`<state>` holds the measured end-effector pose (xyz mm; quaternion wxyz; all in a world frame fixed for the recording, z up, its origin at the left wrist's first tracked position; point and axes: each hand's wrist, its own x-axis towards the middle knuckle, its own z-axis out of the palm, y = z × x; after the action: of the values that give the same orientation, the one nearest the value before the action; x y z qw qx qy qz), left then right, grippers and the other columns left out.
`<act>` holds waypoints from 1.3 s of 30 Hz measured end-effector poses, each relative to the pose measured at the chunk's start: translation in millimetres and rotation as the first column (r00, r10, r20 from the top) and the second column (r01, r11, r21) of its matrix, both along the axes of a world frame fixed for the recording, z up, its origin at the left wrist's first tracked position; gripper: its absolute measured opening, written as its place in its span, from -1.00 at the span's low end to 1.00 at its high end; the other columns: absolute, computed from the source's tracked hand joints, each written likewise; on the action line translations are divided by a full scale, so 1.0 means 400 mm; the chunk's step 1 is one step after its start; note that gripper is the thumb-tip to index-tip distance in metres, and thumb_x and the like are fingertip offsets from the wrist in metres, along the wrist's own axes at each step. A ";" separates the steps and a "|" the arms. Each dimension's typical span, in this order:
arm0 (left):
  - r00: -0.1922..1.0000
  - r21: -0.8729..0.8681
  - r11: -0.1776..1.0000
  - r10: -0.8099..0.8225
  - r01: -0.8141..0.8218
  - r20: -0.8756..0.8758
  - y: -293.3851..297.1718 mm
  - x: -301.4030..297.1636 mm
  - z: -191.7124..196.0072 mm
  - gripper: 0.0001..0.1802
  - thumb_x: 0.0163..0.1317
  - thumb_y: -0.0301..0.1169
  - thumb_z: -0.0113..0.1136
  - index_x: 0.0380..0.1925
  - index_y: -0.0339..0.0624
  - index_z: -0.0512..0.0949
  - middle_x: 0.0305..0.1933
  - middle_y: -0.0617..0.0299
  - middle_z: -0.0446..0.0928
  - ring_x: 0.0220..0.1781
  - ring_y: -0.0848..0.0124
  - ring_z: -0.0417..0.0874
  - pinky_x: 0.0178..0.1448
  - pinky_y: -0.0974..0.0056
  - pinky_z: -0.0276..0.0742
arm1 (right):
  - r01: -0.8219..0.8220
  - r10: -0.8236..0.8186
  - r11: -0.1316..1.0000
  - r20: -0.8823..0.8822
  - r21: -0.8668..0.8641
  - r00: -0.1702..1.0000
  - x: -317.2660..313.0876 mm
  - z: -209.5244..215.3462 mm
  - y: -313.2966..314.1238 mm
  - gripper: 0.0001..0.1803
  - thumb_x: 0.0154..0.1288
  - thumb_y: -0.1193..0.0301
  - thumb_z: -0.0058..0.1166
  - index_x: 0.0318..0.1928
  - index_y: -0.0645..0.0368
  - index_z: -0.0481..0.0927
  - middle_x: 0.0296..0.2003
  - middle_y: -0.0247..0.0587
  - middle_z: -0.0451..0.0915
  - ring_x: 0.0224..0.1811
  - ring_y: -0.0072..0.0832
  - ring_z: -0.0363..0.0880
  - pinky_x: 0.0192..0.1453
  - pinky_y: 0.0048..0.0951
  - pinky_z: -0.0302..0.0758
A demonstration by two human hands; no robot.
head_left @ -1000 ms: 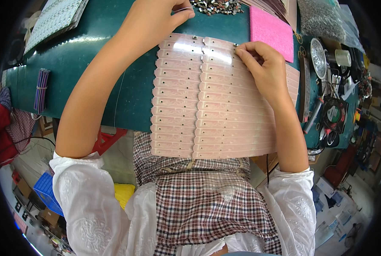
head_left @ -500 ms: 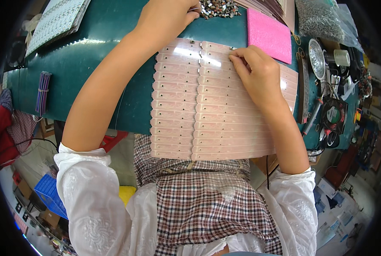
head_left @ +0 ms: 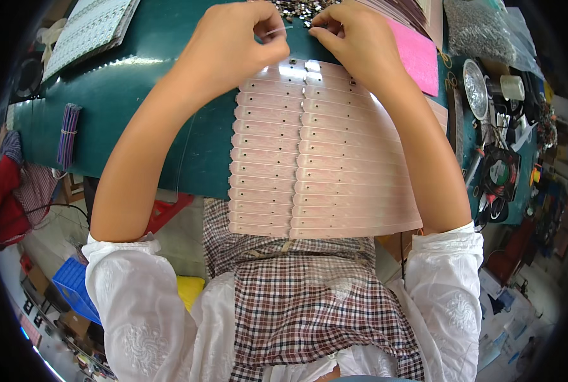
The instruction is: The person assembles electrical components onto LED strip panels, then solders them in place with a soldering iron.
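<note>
A broad pinkish panel (head_left: 347, 172), made of many narrow scalloped strips with small dark dots, lies at the table's front edge and overhangs it. Beyond its far edge is a pile of small shiny metal parts (head_left: 296, 9). My left hand (head_left: 236, 41) is closed at the panel's far left corner, pinching a thin pale stick (head_left: 276, 30) that points right. Over the near edge of the pile, thumb and finger of my right hand (head_left: 360, 38) come together; what is between them is too small to make out.
Pink foam (head_left: 417, 57) lies right of my right hand, below a clear bag of small parts (head_left: 478, 32). A metal bowl (head_left: 475, 89), tape roll (head_left: 511, 87) and small fan (head_left: 500, 167) crowd the right side. White sheets (head_left: 90, 35) and bundled wires (head_left: 68, 137) lie left.
My right hand has left the panel's far edge and moved up and left to the metal parts. My left hand has come back from the pile toward the panel's far left corner.
</note>
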<state>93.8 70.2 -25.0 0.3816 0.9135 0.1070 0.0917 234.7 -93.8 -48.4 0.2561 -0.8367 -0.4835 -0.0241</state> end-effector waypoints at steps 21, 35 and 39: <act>0.988 0.291 0.947 -0.154 0.139 0.029 -0.043 -0.046 -0.051 -0.83 0.34 -0.37 0.20 -0.24 -0.27 0.58 -0.22 0.07 0.58 -0.20 0.05 0.62 -0.12 0.09 0.52 | 0.214 -0.032 0.926 -0.497 0.312 0.867 -0.054 0.093 -0.147 -0.86 0.30 0.47 0.23 -0.20 0.28 0.69 -0.34 -0.28 0.72 -0.28 -0.60 0.69 -0.11 -0.56 0.59; 0.972 0.474 0.857 -0.234 0.201 0.010 -0.042 -0.036 -0.045 -0.89 0.32 -0.40 0.16 -0.26 -0.21 0.55 -0.22 0.09 0.59 -0.21 0.01 0.65 -0.17 0.02 0.56 | 0.289 -0.101 0.922 -0.558 0.259 0.824 -0.111 0.092 -0.237 -0.85 0.32 0.56 0.23 -0.12 0.31 0.72 -0.30 -0.28 0.71 -0.27 -0.61 0.67 -0.10 -0.58 0.57; 0.973 0.496 0.843 -0.229 0.208 -0.020 -0.043 -0.037 -0.040 -0.89 0.31 -0.40 0.17 -0.26 -0.20 0.55 -0.23 0.09 0.59 -0.21 0.01 0.65 -0.17 0.01 0.56 | 0.289 -0.100 0.922 -0.565 0.257 0.819 -0.118 0.087 -0.246 -0.85 0.32 0.57 0.24 -0.12 0.32 0.71 -0.30 -0.28 0.71 -0.28 -0.61 0.66 -0.10 -0.59 0.57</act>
<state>79.0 53.1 -41.1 0.1451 0.9848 -0.0323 0.0902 187.7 -192.4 -13.6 0.5150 -0.7994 -0.2908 0.1059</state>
